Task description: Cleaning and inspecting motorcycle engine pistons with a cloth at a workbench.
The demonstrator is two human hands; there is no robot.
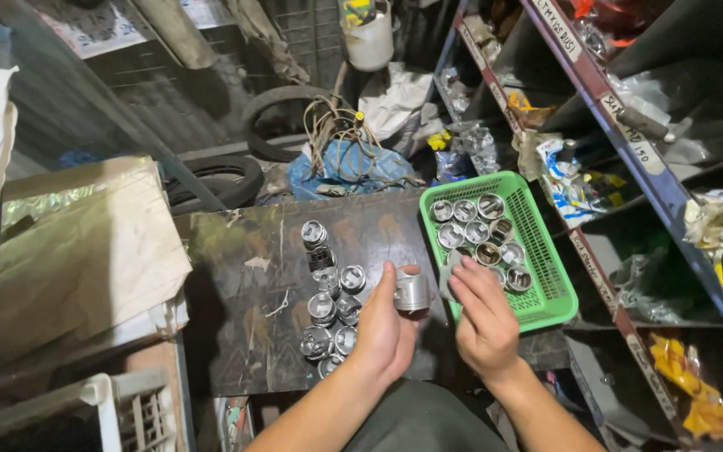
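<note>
Left hand [385,322] clamps shiny metal piston [412,292] just left of green plastic basket [546,251]; right hand [483,314] open, fingers touching it; sorting step, next needs steady transfer

Silver pistons [332,293], green mesh basket [546,251], dk board [244,293] w/ scratches, blue shelf frame [671,197]

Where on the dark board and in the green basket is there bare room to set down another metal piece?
Free: the dark board left of the piston cluster, and the green basket along its right and near side. Crowded: the basket's far-left part.
</note>
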